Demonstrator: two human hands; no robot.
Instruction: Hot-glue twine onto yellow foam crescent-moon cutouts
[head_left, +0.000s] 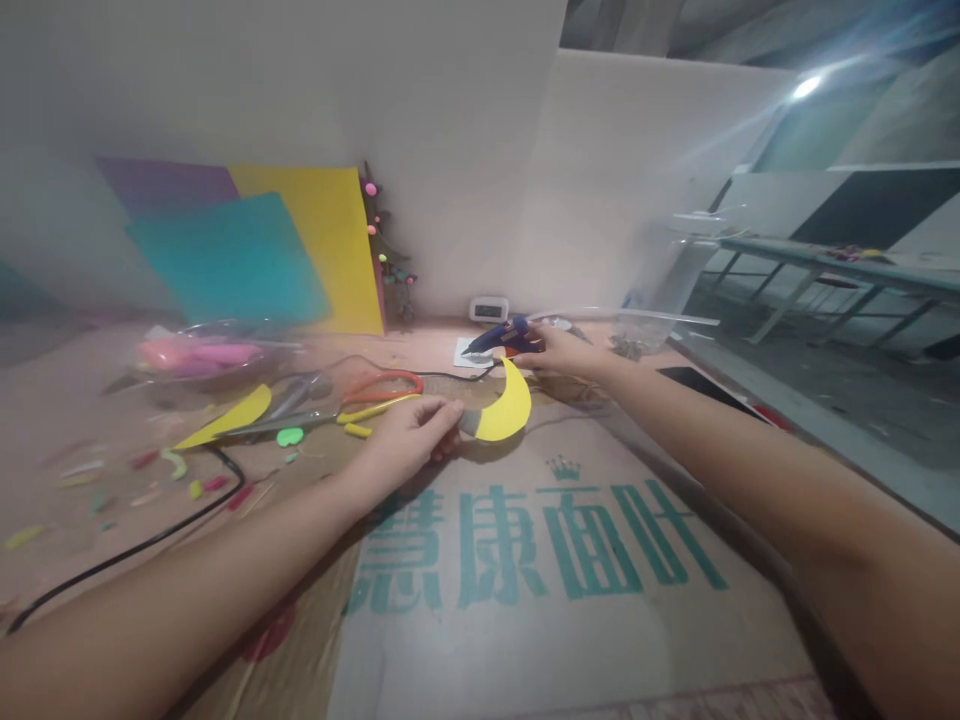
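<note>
"While the left hand point(416, 435) pinches one end of a yellow crescent point(511, 405), just below the frame's center, what does the right hand point(559, 352) hold?"

"A blue glue gun point(495, 339), near center, fingers closed around its handle."

On the sheet point(570, 660), reads 慧康面叶 in large green characters point(501, 545), set in one row and upright as seen from the near side. Starts at the left with 慧, somewhat faded at the outer edge, runs on through 康 and 面, and ends at the right with 叶. Just above 面, shows a small green crown point(564, 467). Along the near edge, bears a reddish print point(712, 700), too faint to make out. On the display point(489, 310) by the wall point(450, 200), too small to read.
</note>
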